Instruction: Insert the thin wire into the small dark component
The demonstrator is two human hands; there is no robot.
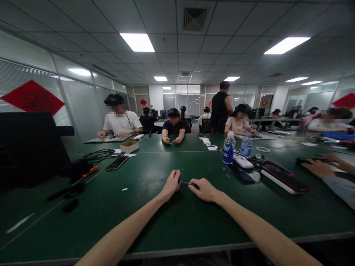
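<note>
Both my hands rest on the green table, close together near its middle. My left hand is closed in a pinch around a small dark object I cannot name. My right hand is closed too, fingers curled on something dark. A thin pale wire or rod runs between the two hands. Both forearms stretch in from the near edge.
A blue-labelled water bottle and a second bottle stand right of centre, beside phones and a red-edged tablet. A phone, cables, a cardboard box and an orange-handled tool lie left. Other people sit around; a co-worker's hands at right.
</note>
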